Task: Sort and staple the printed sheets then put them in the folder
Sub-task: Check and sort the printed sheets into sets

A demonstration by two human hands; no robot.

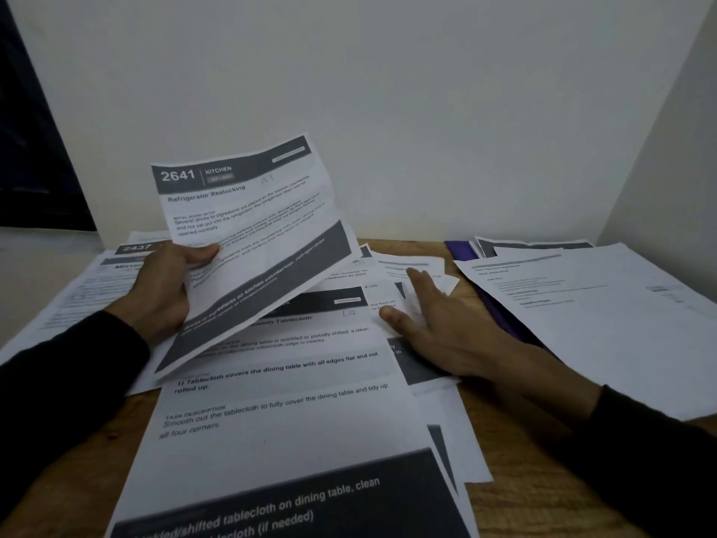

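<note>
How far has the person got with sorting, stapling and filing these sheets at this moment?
Early sorting. Done: some sheets already lie in a stack on the right, over the purple folder. In hand: the left hand holds up sheet 2641, while the right hand rests open on the loose sheets spread across the table. Left: sorting the rest, stapling (no stapler in view) and filing.

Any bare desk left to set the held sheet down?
Bare wood shows only between the middle sheets and the right stack, under the right hand, plus the front-left corner. Elsewhere is papered.
</note>
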